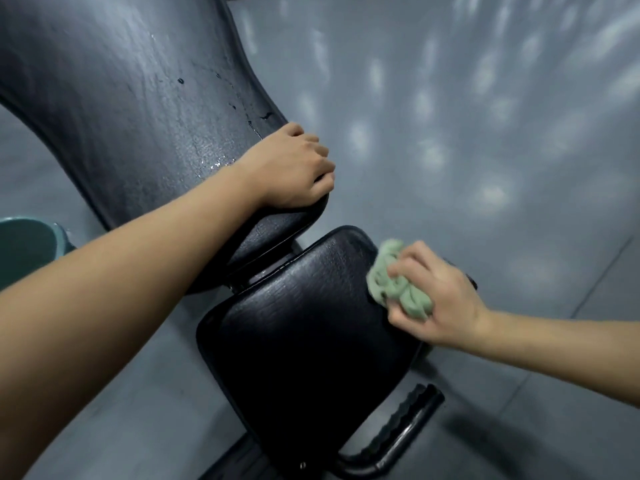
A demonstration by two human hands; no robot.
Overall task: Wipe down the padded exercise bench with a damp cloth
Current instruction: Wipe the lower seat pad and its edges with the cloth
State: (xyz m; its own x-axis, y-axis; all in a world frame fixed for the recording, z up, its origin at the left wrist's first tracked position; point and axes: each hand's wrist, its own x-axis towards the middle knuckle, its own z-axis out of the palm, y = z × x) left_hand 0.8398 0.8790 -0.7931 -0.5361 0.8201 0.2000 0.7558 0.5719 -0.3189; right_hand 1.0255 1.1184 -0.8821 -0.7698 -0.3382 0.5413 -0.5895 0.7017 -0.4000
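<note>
My right hand (440, 299) gripping bunched green cloth (394, 285) on seat pad (304, 341), right edge, my left hand (294, 168) clasping back pad (138, 98) just beyond seat pad.

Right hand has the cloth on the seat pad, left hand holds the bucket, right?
No: the head view shows the left hand gripping the end of the back pad, not the bucket. The right hand does hold the cloth on the seat pad.

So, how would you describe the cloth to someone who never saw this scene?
Start from the black padded bench in the middle and go to its smaller seat pad, nearest the camera. At that pad's right edge, the right hand grips a crumpled cloth. It is the only pale green, soft thing against the black bench and grey floor.
</note>
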